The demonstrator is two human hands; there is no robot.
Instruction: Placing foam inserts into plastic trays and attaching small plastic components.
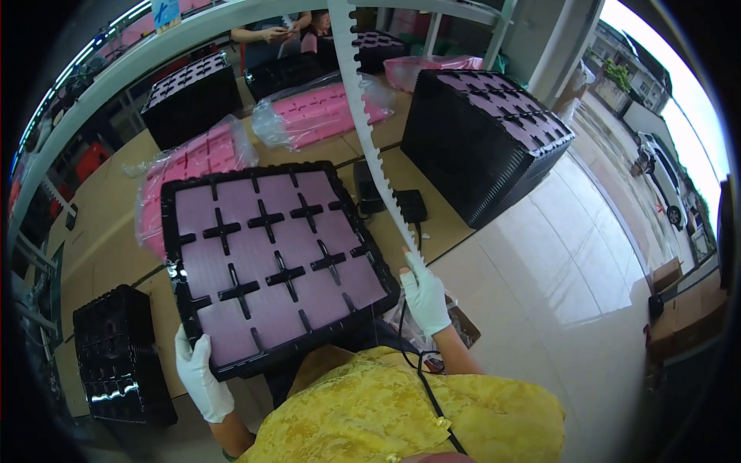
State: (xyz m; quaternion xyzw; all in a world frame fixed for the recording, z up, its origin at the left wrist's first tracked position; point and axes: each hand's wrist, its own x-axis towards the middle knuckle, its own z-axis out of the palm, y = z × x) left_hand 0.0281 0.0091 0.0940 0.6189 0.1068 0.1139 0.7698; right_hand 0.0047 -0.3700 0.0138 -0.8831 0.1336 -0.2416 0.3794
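A large black tray (312, 334) with pink-purple sheet panels and black cross-shaped ribs is tilted up in front of me. My left hand (202, 376), in a white glove, grips its near left corner, with the thumb over the rim. At the right, my gloved right hand (427, 299) is closed at the lower end of a long white strip (361, 108) with a notched edge. The strip runs up past the top of the view. Exactly how the fingers meet it is hard to make out.
Tall black tray stacks stand at the right (455, 147) and far left (193, 104); another black stack (116, 355) sits near left. Pink trays in clear plastic (316, 116) lie on the brown tabletop (104, 208). Small black boxes (411, 206) are beside the strip. A co-worker's hands (278, 33) show behind.
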